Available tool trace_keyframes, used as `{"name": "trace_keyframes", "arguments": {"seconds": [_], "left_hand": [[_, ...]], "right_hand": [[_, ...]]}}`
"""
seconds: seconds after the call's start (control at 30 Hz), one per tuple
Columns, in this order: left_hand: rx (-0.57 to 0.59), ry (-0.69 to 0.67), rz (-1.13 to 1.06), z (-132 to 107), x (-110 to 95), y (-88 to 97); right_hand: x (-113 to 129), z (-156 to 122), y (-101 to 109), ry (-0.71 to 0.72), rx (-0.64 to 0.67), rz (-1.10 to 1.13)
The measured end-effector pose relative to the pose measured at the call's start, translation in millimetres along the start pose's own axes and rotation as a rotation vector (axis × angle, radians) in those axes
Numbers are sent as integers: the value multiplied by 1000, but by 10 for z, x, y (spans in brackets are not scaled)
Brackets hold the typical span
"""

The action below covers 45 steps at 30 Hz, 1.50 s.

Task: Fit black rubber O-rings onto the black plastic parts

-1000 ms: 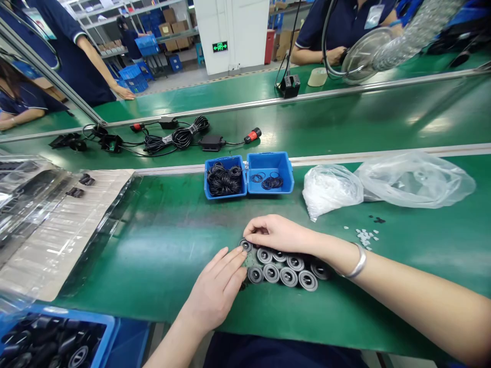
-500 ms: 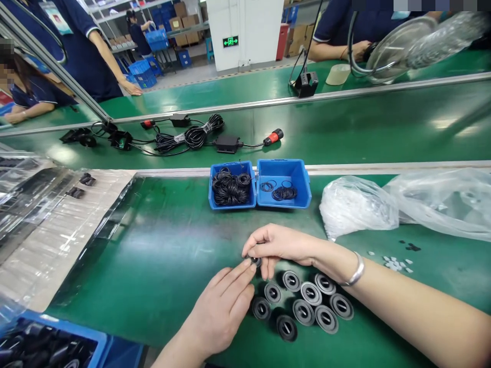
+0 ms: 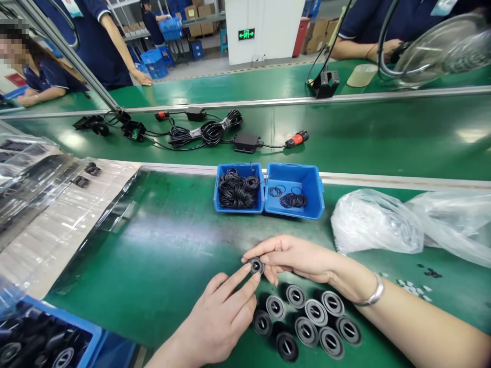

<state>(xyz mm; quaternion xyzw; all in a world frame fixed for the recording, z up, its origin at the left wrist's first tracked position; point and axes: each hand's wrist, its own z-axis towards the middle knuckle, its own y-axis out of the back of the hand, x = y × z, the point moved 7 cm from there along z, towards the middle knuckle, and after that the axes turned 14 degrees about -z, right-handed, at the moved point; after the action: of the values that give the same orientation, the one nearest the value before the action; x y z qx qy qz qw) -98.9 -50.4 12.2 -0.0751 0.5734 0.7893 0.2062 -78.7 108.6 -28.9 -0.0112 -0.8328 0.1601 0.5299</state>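
Between my two hands is a small round black cap (image 3: pixel 257 265) with a ringed face and a slot in its middle. My left hand (image 3: pixel 226 314) pinches it from the near side with the fingertips. From the far right side, my right hand (image 3: pixel 287 257) has its fingers curled around it. Just below my right hand stand several similar black slotted caps (image 3: pixel 316 312) in a loose group on the green table. Two blue bins lie beyond my hands: the left bin (image 3: pixel 217 199) holds bundled black rings (image 3: pixel 238 191), the right bin (image 3: pixel 315 191) fewer loose rings (image 3: pixel 293 200).
A plastic bag (image 3: pixel 378 220) of white pieces lies at right, near small white bits (image 3: pixel 412 289). Coiled black cables (image 3: pixel 220 128) rest on the far strip. A blue crate (image 3: pixel 95 332) of black parts is lower left, plastic-covered cardboard (image 3: pixel 76 214) above it. People work across the table.
The view has shifted, so table items appear farther right. The cap between my fingers has turned its slotted face more toward me, and both hands still hold it.
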Motion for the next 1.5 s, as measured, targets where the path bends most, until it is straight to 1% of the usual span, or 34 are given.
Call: {"name": "trace_keyframes", "arguments": {"seconds": [0.17, 0.33, 0.47, 0.6, 0.8, 0.87, 0.93, 1.07, 1.17, 1.27, 1.37, 1.43, 1.5], "left_hand": [[-6, 17, 29, -2, -9, 14], [29, 9, 44, 38, -21, 14], [0, 22, 53, 35, -13, 7], [28, 27, 47, 37, -9, -18], [10, 9, 36, 47, -21, 15], [23, 17, 42, 42, -17, 8], [36, 28, 47, 39, -11, -4], [52, 45, 53, 37, 0, -36], [55, 43, 59, 22, 2, -45], [25, 19, 42, 0, -13, -25], [1, 23, 37, -6, -14, -20], [16, 47, 49, 2, -3, -37], [26, 46, 56, 9, -8, -42]], "right_hand": [[19, -6, -20, -5, 24, -4], [24, -2, -37, -27, 24, -14], [34, 2, -53, -23, 23, 4], [46, 34, -72, -31, -22, -4], [5, 88, -105, -46, -106, -85], [7, 86, -96, -39, -134, -109], [11, 76, -91, -37, -129, -97], [17, 66, -108, -22, -74, -90], [12, 78, -102, 5, -116, -132], [1, 85, -92, 8, -163, -150], [8, 79, -105, 0, -119, -116], [30, 71, -112, 12, -89, -104], [49, 67, -105, 24, -95, -121]]}}
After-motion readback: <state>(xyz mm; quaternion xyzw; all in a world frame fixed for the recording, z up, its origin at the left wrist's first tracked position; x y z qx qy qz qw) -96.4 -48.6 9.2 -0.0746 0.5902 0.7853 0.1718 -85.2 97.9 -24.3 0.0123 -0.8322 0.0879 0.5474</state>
